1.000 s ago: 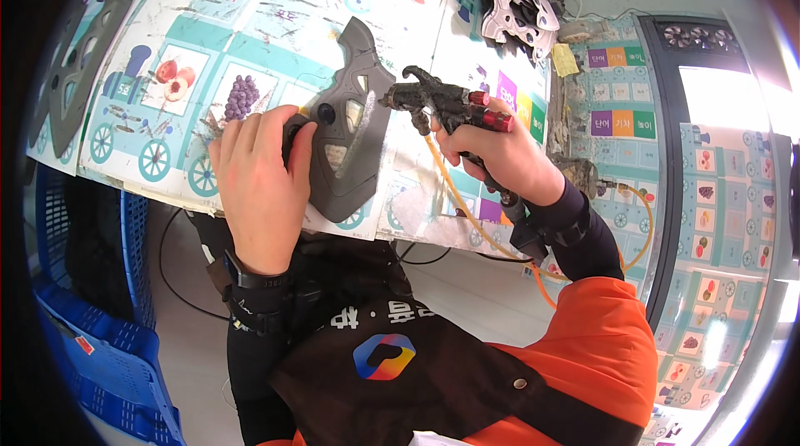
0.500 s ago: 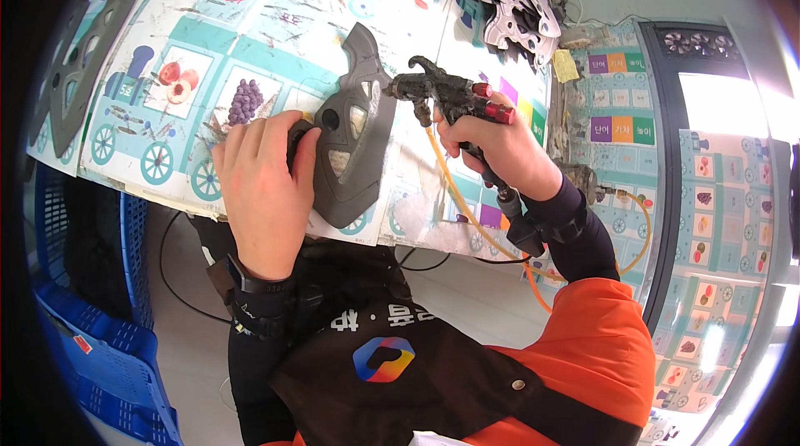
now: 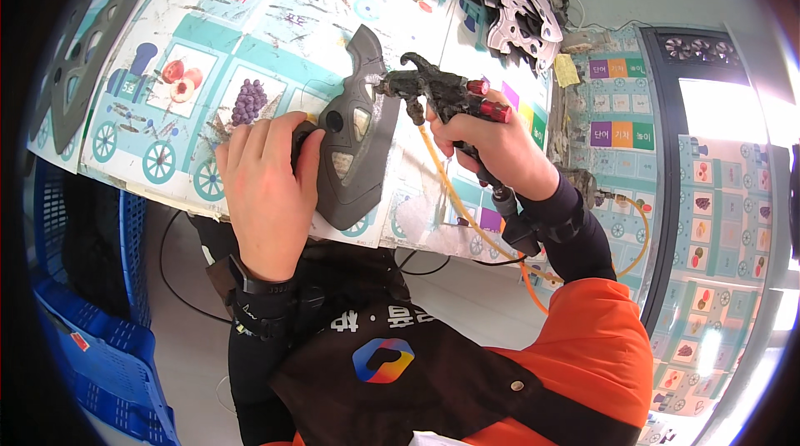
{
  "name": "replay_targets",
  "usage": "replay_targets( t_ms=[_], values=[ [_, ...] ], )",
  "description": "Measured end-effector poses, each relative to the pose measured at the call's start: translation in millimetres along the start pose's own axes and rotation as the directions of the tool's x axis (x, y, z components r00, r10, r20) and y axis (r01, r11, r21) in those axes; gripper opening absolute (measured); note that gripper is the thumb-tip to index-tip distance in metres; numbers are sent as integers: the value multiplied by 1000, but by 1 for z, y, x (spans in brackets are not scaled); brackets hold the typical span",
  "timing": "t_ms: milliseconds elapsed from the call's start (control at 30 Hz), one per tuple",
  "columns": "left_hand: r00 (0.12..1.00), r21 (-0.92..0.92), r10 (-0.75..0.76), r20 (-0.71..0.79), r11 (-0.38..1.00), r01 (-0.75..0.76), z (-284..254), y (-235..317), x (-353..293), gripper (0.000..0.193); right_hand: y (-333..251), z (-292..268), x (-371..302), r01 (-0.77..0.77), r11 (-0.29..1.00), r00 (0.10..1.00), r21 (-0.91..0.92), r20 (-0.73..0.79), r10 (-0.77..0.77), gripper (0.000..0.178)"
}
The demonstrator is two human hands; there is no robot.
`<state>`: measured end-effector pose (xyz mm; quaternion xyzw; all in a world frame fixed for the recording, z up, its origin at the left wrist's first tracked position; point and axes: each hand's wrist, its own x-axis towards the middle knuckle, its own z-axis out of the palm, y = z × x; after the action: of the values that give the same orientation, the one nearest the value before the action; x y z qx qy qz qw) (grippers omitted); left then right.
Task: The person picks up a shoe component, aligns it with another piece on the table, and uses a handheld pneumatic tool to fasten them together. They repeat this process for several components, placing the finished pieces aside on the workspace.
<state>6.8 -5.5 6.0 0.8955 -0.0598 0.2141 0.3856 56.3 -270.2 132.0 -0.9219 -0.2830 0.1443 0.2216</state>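
Observation:
My left hand (image 3: 271, 184) is closed on the left edge of a dark grey moulded part (image 3: 346, 188), thumb near its round dark hole. The curved part has several cut-out openings and lies near the table's front edge. In my right hand (image 3: 508, 146) is a black, residue-caked spray gun (image 3: 437, 88) with red knobs at its back. Its nozzle points left, close to the upper right edge of the part. A yellowish hose (image 3: 454, 188) hangs from under the gun.
The table (image 3: 283, 54) is covered with printed, glue-stained sheets. More grey parts (image 3: 87, 63) lie at the far left, and a pile of black and pale parts (image 3: 521, 13) at the back. Blue plastic crates (image 3: 100, 346) stand at the lower left. A second spray gun (image 3: 583, 184) sits beyond my right wrist.
The spray gun has shifted slightly left, bringing its nozzle closer to the grey part. My left hand keeps its grip on the part.

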Motion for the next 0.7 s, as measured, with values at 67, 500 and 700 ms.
replay_targets(
  t_ms=[67,500,700],
  values=[
    [1000,3,15,-11,1000,-15,0,-1,-1,23,-1,2,2,24,1000,1000,17,4,-24,29],
    [1000,-9,18,-22,1000,-18,1,-1,-1,23,-12,-1,-11,10,1000,999,17,50,-11,24],
    [999,-6,24,-29,1000,-24,1,-2,-2,24,-36,-8,-13,-387,865,921,320,189,341,18]
  ],
)
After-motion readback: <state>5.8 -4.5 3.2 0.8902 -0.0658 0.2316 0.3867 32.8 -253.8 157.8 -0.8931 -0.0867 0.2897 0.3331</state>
